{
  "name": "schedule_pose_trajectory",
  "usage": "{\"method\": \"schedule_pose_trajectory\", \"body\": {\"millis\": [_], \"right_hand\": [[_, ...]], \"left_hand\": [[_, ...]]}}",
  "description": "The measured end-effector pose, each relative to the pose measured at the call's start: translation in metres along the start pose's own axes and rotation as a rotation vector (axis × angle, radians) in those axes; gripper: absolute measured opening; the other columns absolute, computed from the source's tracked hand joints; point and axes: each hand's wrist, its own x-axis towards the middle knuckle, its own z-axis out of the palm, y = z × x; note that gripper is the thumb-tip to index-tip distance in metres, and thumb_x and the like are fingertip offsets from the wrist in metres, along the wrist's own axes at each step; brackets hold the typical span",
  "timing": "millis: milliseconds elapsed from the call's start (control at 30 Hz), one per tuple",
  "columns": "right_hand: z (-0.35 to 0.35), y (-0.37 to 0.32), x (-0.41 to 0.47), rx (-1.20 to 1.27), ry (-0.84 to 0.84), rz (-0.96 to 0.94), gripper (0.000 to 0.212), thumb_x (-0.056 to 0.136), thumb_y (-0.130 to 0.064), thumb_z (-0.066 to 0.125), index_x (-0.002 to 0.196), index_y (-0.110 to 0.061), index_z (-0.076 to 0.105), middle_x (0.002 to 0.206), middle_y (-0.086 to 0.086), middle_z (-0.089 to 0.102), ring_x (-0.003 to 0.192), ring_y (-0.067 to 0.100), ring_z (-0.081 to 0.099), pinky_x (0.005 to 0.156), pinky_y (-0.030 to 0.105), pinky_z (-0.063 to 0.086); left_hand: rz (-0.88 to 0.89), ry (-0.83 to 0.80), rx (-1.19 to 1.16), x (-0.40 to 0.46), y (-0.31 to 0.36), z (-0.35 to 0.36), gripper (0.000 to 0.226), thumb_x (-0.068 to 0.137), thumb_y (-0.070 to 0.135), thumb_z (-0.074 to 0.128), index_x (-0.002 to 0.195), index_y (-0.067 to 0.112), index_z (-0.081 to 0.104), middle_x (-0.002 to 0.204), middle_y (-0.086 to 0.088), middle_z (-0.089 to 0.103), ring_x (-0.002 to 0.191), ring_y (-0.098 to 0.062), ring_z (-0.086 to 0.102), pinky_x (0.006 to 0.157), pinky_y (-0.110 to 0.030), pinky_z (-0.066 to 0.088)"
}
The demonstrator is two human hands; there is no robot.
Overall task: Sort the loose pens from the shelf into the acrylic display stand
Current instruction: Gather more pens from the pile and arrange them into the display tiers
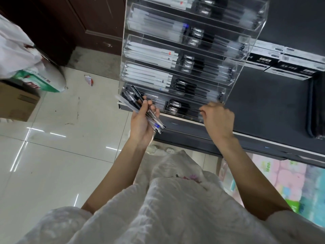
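Head view, looking down past my white top: my left hand (143,123) has its fingers curled round a bundle of loose pens (140,108), clear and black barrels fanned out, one with a blue tip low in the bunch; they overlap too much for me to count them. My right hand (218,118) is at the front lip of the lowest tier of the acrylic display stand (228,71), its fingers bent and drawn together, forefinger and thumb nearly closed; whether they pinch a pen I cannot tell, as the back of the hand hides the tips. The stand rises in steps, six tiers showing, each split into a left bay and a right bay. White-barrelled pens lie in the left bays of the upper tiers, black-and-clear pens in the right bays and across the bottom tier; motion blur keeps me from counting them. The stand sits at the left end of a dark grey shelf (263,111), and two black-and-white pen boxes (288,67) rest on the shelf just right of it. Below the shelf edge I see pastel packaging (288,180). Left of me the floor is glossy pale tile (61,155) with scuffs and a scrap of litter (88,80). One cardboard box (17,103) stands at the far left under a white plastic bag (15,48) and a green-and-white sack (42,80), with a dark wooden door (79,23) behind.
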Motion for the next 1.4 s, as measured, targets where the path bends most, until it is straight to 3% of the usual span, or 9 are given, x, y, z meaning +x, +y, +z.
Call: {"method": "schedule_pose_trajectory", "body": {"millis": [267, 400, 533, 633, 867, 967, 1067, 1167, 1400], "right_hand": [[0.011, -0.008, 0.004, -0.155, -0.137, -0.014, 0.022, 0.088, -0.004, 0.057, 0.098, -0.017, 0.071, 0.094, 0.001, 0.067, 0.078, 0.020, 0.064, 0.057, 0.024, 0.041], [0.004, -0.008, -0.001, -0.115, -0.086, 0.010, 0.022, 0.087, 0.001, 0.058, 0.099, -0.013, 0.069, 0.090, 0.004, 0.066, 0.074, 0.024, 0.064, 0.053, 0.026, 0.039], [-0.021, -0.027, -0.008, 0.360, 0.069, -0.066, 0.018, 0.087, -0.012, 0.064, 0.103, -0.013, 0.071, 0.096, 0.003, 0.071, 0.079, 0.019, 0.066, 0.066, 0.031, 0.054], [-0.031, -0.063, -0.010, 0.760, 0.004, -0.090, 0.014, 0.085, -0.022, 0.068, 0.097, -0.016, 0.072, 0.088, -0.006, 0.072, 0.074, 0.002, 0.063, 0.069, 0.017, 0.052], [-0.020, -0.091, -0.004, 0.980, -0.175, 0.021, 0.018, 0.079, -0.017, 0.074, 0.093, -0.016, 0.064, 0.081, -0.011, 0.065, 0.076, 0.002, 0.063, 0.071, 0.014, 0.050], [-0.020, -0.086, -0.005, 1.036, -0.251, 0.011, 0.017, 0.080, -0.013, 0.073, 0.095, -0.016, 0.064, 0.082, -0.013, 0.064, 0.077, -0.002, 0.061, 0.073, 0.010, 0.046], [-0.025, -0.059, -0.005, 0.941, -0.164, 0.056, 0.014, 0.082, -0.013, 0.070, 0.094, -0.019, 0.065, 0.082, -0.016, 0.063, 0.075, -0.005, 0.059, 0.073, 0.010, 0.048], [-0.026, -0.022, -0.006, 0.497, -0.016, 0.040, 0.011, 0.084, -0.018, 0.069, 0.095, -0.021, 0.070, 0.085, -0.009, 0.070, 0.074, 0.004, 0.061, 0.068, 0.019, 0.049], [-0.007, -0.017, -0.006, 0.157, -0.048, -0.053, 0.018, 0.092, -0.020, 0.058, 0.105, -0.020, 0.071, 0.101, 0.003, 0.071, 0.095, 0.025, 0.062, 0.070, 0.033, 0.046]], "left_hand": [[-0.008, -0.013, 0.025, -0.003, 0.001, 0.001, 0.023, 0.102, 0.011, 0.036, 0.096, 0.016, 0.058, 0.078, 0.003, 0.067, 0.076, -0.009, 0.067, 0.086, -0.028, 0.054], [-0.014, -0.001, 0.009, -0.004, 0.004, 0.001, 0.021, 0.101, 0.011, 0.037, 0.097, 0.016, 0.057, 0.080, 0.003, 0.069, 0.080, -0.010, 0.068, 0.088, -0.029, 0.053], [-0.033, 0.001, 0.040, -0.005, 0.003, 0.003, 0.022, 0.101, 0.012, 0.037, 0.103, 0.016, 0.058, 0.092, 0.002, 0.073, 0.092, -0.012, 0.068, 0.096, -0.032, 0.050], [-0.049, -0.043, 0.045, -0.007, -0.001, 0.008, 0.023, 0.102, 0.011, 0.035, 0.107, 0.014, 0.057, 0.102, 0.002, 0.072, 0.101, -0.011, 0.066, 0.098, -0.032, 0.048], [-0.044, -0.143, 0.044, -0.010, -0.005, 0.009, 0.028, 0.102, 0.013, 0.034, 0.116, 0.012, 0.058, 0.118, 0.000, 0.066, 0.123, -0.017, 0.053, 0.101, -0.032, 0.046], [-0.048, -0.156, 0.061, -0.014, -0.008, 0.008, 0.028, 0.102, 0.012, 0.035, 0.118, 0.011, 0.058, 0.121, -0.002, 0.064, 0.120, -0.016, 0.056, 0.096, -0.031, 0.050], [0.024, -0.110, 0.120, -0.016, -0.007, 0.006, 0.027, 0.101, 0.009, 0.036, 0.119, 0.012, 0.056, 0.126, -0.007, 0.061, 0.115, -0.020, 0.059, 0.100, -0.034, 0.048], [0.035, -0.030, 0.070, -0.013, 0.001, 0.000, 0.026, 0.101, 0.007, 0.036, 0.119, 0.011, 0.056, 0.117, -0.008, 0.065, 0.106, -0.019, 0.065, 0.092, -0.031, 0.053], [-0.036, -0.019, 0.017, -0.010, 0.005, -0.006, 0.022, 0.101, 0.007, 0.038, 0.109, 0.013, 0.058, 0.082, 0.004, 0.066, 0.070, -0.005, 0.064, 0.071, -0.021, 0.054]]}}
